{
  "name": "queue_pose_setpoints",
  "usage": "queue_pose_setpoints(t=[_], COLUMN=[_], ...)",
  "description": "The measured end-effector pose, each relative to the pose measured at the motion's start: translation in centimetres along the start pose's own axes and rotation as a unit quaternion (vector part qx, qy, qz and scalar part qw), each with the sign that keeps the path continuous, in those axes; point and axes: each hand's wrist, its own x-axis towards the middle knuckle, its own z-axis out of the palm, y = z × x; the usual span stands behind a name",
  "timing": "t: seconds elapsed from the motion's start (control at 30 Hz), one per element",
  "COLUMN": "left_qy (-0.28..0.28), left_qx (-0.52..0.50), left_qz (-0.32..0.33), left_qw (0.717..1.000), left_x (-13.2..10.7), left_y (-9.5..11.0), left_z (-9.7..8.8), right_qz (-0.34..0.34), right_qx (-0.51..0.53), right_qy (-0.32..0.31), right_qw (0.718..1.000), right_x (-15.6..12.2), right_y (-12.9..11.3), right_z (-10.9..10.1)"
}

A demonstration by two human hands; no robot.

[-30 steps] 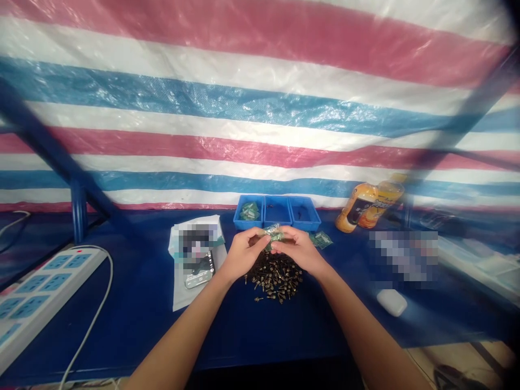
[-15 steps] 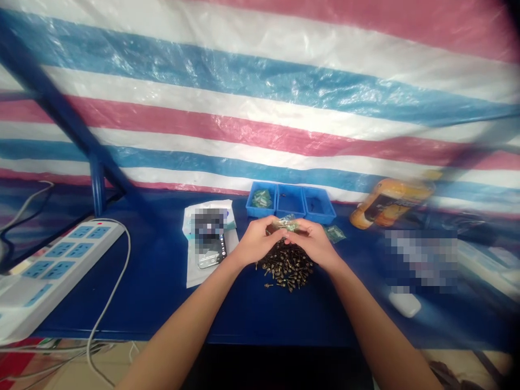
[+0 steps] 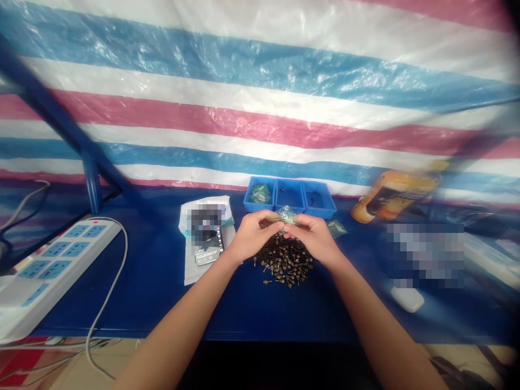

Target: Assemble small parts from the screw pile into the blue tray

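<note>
Between my two hands is a small clear plastic bag [image 3: 287, 214] with green print, pinched from both sides. My left hand [image 3: 255, 236] grips its left edge, thumb and fingers closed. From the right, my right hand [image 3: 316, 238] pinches the other edge. Whatever the bag contains is too small to make out. Just below the hands lies a heap of small brass-and-dark screws [image 3: 287, 262], partly covered by the fingers. Another flat green-printed bag [image 3: 336, 228] rests on the table right of my right hand.
Behind the hands stand three joined blue bins [image 3: 290, 196]; the left one holds several green-printed bags. A phone [image 3: 209, 252] on a white packet lies left, beyond it a power strip [image 3: 60, 265] with a cable. An orange bottle [image 3: 396, 195] and a white case [image 3: 407, 298] are at right.
The bag now sits a little higher and shows more clearly between my fingers. Both hands keep their hold almost in place; the camera view has shifted slightly.
</note>
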Motion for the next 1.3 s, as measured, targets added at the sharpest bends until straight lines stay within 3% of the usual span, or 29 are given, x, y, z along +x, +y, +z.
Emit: queue_pose_setpoints(t=[0.1, 0.3, 0.5, 0.67, 0.83, 0.97, 1.1, 1.3], left_qy=[0.000, 0.014, 0.016, -0.043, -0.011, 0.018, 0.009, -0.018], left_qx=[0.017, -0.057, -0.084, -0.133, -0.168, -0.161, -0.148, -0.086], left_qz=[0.006, -0.033, -0.054, -0.074, -0.063, -0.071, -0.075, -0.097], left_qw=[1.000, 0.998, 0.995, 0.987, 0.984, 0.984, 0.986, 0.991], left_x=[0.0, 0.0, 0.0, -0.2, -0.4, -0.4, -0.4, -0.6], left_y=[0.3, -0.2, -0.1, 0.1, 0.4, 0.7, 0.8, 1.2], left_z=[0.0, 0.5, 0.7, 1.0, 1.8, 2.2, 2.1, 1.0], right_qz=[-0.012, -0.008, -0.052, -0.076, -0.096, -0.125, -0.144, -0.090], right_qx=[0.008, 0.038, -0.073, -0.084, -0.101, -0.153, -0.158, -0.073], right_qy=[0.000, 0.098, 0.067, 0.108, 0.127, 0.140, 0.155, 0.137], right_qw=[1.000, 0.994, 0.994, 0.988, 0.982, 0.970, 0.965, 0.984], right_x=[-0.1, 0.3, -0.1, -0.4, -0.5, -0.6, -0.4, -0.2], right_y=[-0.2, -0.1, 0.6, 1.0, 0.7, 0.4, 0.7, 0.9], right_z=[0.2, 0.6, 1.4, 2.4, 2.5, 2.3, 2.5, 1.9])
